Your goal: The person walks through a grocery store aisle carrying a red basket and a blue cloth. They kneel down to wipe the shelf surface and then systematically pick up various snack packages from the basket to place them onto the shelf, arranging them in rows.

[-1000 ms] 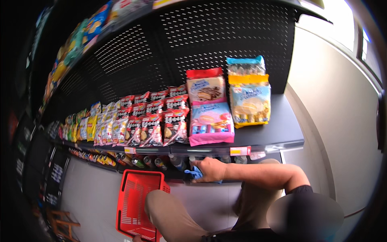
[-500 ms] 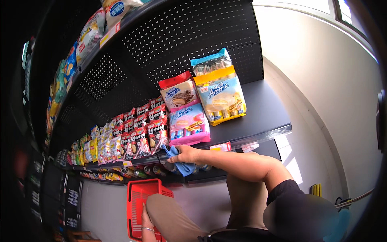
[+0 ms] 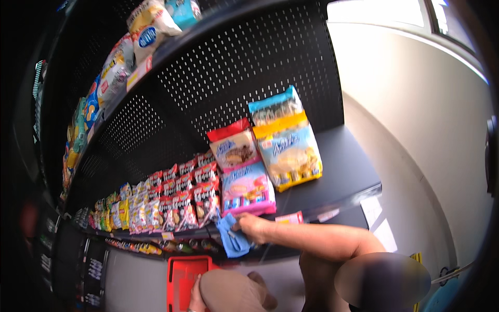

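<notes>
My right hand (image 3: 253,228) is closed on a blue cloth (image 3: 233,238), which hangs spread out at the front edge of the shelf (image 3: 343,194). Just above the hand stands a pink pack of snack cakes (image 3: 247,188). To its left are rows of small red-and-black snack bags (image 3: 206,202). Low in the view, my left hand (image 3: 197,297) rests beside my knee, over the red shopping basket (image 3: 174,283). Its fingers are largely hidden by the knee.
A yellow-topped snack pack (image 3: 291,153) stands right of the pink one, with a red-topped pack (image 3: 235,148) behind. Chip bags (image 3: 148,31) line the upper shelf. Cans sit on the shelf below. A pale wall (image 3: 416,99) rises at the right.
The view has tilted, so shelf and packs appear lower. The cloth, bunched under my right hand before, now hangs flatter and more open. My left hand remains by the basket.
</notes>
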Demonstrator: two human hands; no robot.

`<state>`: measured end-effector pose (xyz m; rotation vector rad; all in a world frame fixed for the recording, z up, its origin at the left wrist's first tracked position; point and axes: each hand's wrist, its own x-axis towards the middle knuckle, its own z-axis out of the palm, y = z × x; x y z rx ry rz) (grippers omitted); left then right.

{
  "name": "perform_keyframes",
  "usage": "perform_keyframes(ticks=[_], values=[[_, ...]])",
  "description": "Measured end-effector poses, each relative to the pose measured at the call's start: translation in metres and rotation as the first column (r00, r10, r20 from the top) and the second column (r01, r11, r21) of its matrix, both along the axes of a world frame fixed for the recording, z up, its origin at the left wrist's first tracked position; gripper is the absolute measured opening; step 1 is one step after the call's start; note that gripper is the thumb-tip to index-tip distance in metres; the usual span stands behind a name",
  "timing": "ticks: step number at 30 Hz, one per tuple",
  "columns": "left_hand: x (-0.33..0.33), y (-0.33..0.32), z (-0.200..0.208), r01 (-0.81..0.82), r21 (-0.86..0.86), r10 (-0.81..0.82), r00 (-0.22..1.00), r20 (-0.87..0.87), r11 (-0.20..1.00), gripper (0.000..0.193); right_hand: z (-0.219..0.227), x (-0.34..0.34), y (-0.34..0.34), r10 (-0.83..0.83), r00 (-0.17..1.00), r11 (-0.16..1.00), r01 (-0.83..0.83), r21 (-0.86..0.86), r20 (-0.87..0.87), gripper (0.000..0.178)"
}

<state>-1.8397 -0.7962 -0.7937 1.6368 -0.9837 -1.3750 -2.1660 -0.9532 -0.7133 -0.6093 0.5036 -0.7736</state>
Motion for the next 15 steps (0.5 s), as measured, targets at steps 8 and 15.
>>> perform_keyframes(ticks=[8, 15], values=[[-0.147, -0.143, 0.160, 0.119, -0.670, -0.127, 0.991, 0.037, 0.733, 0.018, 0.023, -0.018, -0.028, -0.146, 0.989, 0.986, 0.149, 0.078, -0.036, 0.030], [-0.253, -0.166, 0.166, 0.241, -0.820, -0.333, 0.940, 0.066, 0.519, 0.029, 0.026, -0.094, -0.046, -0.672, 0.740, 0.734, 0.670, -0.113, 0.021, 0.016]])
